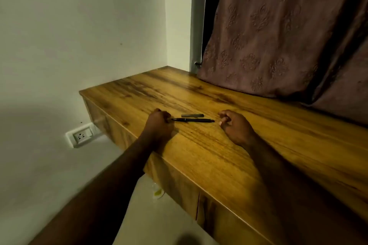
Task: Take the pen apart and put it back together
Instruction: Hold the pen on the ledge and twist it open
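Note:
A thin black pen body [192, 120] lies flat on the wooden desk top [219, 155], pointing left to right. Its dark grey cap [192, 115] lies separately just behind it, parallel to it. My left hand [159, 123] rests on the desk with its fingers curled, and the fingertips close on the pen's left tip. My right hand [234, 125] rests a little to the right of the pen's other end. Its fingers are curled in, it holds nothing, and a small gap separates it from the pen.
A patterned mauve curtain [278, 36] hangs onto the desk's back right. White walls meet at the far corner, with a wall socket [80, 135] low on the left. The desk's front edge runs diagonally under my forearms. A small scrap lies on the floor [158, 193].

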